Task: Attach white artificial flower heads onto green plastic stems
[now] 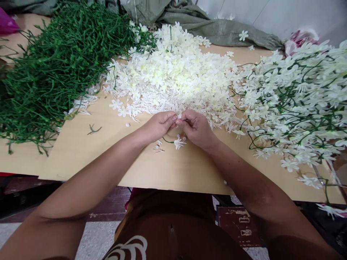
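Note:
My left hand (159, 124) and my right hand (196, 128) meet at the middle of the wooden board (114, 155), fingertips pinched together. Between them runs a thin green stem (168, 141) with a small white plastic flower (179, 142) hanging under the right hand. The left fingers pinch what looks like another small white flower at the stem's tip; it is mostly hidden. Just beyond the hands lies a big heap of loose white flowers (176, 72).
A pile of bare green stems (56, 61) fills the left. Finished stems with white flowers (298, 97) are heaped at the right. A grey-green sack (206, 25) lies at the back. A stray green sprig (93, 129) lies on the board.

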### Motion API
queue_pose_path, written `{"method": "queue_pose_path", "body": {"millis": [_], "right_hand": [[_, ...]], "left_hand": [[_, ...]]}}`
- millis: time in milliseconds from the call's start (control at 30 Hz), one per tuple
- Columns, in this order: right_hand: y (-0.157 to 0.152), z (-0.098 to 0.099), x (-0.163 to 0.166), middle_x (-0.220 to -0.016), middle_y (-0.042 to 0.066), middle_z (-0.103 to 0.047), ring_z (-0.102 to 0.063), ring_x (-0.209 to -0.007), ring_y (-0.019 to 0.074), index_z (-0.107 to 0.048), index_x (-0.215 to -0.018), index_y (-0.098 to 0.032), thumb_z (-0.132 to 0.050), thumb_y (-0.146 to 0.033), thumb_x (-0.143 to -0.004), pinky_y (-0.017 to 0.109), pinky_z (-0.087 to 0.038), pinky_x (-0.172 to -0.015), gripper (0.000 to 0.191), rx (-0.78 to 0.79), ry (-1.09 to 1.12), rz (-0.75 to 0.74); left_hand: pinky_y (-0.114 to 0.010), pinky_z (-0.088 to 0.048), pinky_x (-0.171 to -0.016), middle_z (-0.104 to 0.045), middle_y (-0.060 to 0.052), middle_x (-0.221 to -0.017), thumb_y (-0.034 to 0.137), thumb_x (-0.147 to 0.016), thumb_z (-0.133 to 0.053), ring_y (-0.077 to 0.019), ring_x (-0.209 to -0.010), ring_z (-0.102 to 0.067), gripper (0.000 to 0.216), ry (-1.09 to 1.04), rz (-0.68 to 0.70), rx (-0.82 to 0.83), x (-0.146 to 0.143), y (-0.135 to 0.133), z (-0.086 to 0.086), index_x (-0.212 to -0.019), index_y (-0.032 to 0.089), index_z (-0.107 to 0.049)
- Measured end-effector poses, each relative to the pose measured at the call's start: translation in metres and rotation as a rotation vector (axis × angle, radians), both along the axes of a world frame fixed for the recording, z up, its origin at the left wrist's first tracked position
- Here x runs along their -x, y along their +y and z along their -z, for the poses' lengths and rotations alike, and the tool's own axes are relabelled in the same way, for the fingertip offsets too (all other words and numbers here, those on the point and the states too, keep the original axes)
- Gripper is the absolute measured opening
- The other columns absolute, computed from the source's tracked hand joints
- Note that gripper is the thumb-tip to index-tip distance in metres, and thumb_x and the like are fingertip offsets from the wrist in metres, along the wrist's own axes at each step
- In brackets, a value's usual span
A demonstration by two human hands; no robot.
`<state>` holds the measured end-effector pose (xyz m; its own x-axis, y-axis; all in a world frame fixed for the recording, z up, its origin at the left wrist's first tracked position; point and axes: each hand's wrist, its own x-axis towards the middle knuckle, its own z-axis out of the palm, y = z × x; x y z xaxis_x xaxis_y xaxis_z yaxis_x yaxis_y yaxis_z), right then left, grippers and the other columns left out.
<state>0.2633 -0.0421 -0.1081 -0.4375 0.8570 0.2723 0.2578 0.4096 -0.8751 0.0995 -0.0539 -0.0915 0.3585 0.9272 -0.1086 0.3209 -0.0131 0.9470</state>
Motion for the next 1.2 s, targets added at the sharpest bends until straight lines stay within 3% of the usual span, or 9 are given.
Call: {"method": "queue_pose_path", "body": {"millis": [133,233,467,633,900,1067,1200], "right_hand": [[0.002,0.0,-0.003,-0.06,-0.003,-0.046,-0.04,-0.058,0.0094,-0.052,-0.064,-0.019,-0.058,-0.054,-0.086,0.026,-0.033,-0.057,0.042,0.039,0.055,0.029],[0.004,0.002,-0.005,-0.059,-0.004,-0.043,-0.037,-0.057,0.0091,-0.049,-0.066,-0.019,-0.057,-0.057,-0.086,0.026,-0.032,-0.056,0.043,0.053,0.103,0.045],[0.008,0.002,-0.012,-0.062,-0.005,-0.041,-0.036,-0.058,0.0086,-0.051,-0.072,-0.019,-0.058,-0.054,-0.086,0.026,-0.031,-0.057,0.038,0.082,0.078,-0.077],[0.006,-0.006,-0.013,-0.06,-0.005,-0.039,-0.035,-0.057,0.0082,-0.051,-0.067,-0.018,-0.059,-0.053,-0.086,0.026,-0.03,-0.055,0.041,0.04,0.042,-0.056],[0.007,-0.005,-0.011,-0.062,-0.004,-0.046,-0.036,-0.055,0.0067,-0.053,-0.073,-0.018,-0.062,-0.066,-0.077,0.023,-0.029,-0.049,0.048,0.22,0.056,-0.078],[0.008,-0.007,-0.014,-0.06,-0.006,-0.041,-0.033,-0.053,0.0066,-0.055,-0.076,-0.018,-0.06,-0.058,-0.083,0.024,-0.029,-0.049,0.042,0.177,0.04,-0.121],[0.007,-0.01,-0.013,-0.06,-0.006,-0.038,-0.033,-0.055,0.007,-0.049,-0.069,-0.019,-0.061,-0.049,-0.086,0.024,-0.029,-0.052,0.036,0.103,0.02,-0.091]], "left_hand": [[-0.025,-0.025,-0.05,-0.032,0.006,-0.054,0.052,-0.088,-0.045,-0.0098,-0.05,-0.028,0.039,-0.071,0.004,0.047,0.003,0.001,-0.001,-0.065,0.02,-0.049],[-0.024,-0.027,-0.049,-0.037,0.004,-0.055,0.058,-0.086,-0.047,-0.0098,-0.052,-0.033,0.043,-0.098,0.021,0.071,0.005,0.002,-0.003,-0.069,0.019,-0.054],[-0.024,-0.029,-0.051,-0.039,0.004,-0.054,0.056,-0.085,-0.05,-0.0098,-0.053,-0.036,0.042,-0.031,0.042,0.012,0.006,0.003,-0.007,-0.066,0.018,-0.052],[-0.024,-0.032,-0.054,-0.038,0.004,-0.053,0.054,-0.087,-0.047,-0.0108,-0.056,-0.038,0.042,-0.025,0.065,-0.004,0.005,0.001,-0.008,-0.065,0.019,-0.052],[-0.024,-0.037,-0.062,-0.049,0.001,-0.064,0.037,-0.088,-0.046,-0.0114,-0.063,-0.044,0.029,0.131,0.05,-0.229,0.005,0.005,-0.003,-0.067,0.017,-0.052],[-0.024,-0.037,-0.064,-0.049,0.002,-0.063,0.034,-0.089,-0.043,-0.0119,-0.063,-0.045,0.026,0.207,0.025,-0.299,0.006,0.004,-0.002,-0.072,0.017,-0.054],[-0.024,-0.035,-0.062,-0.043,0.003,-0.061,0.04,-0.092,-0.04,-0.0111,-0.059,-0.04,0.032,0.138,0.055,-0.259,0.006,0.002,-0.001,-0.072,0.018,-0.051]]}}
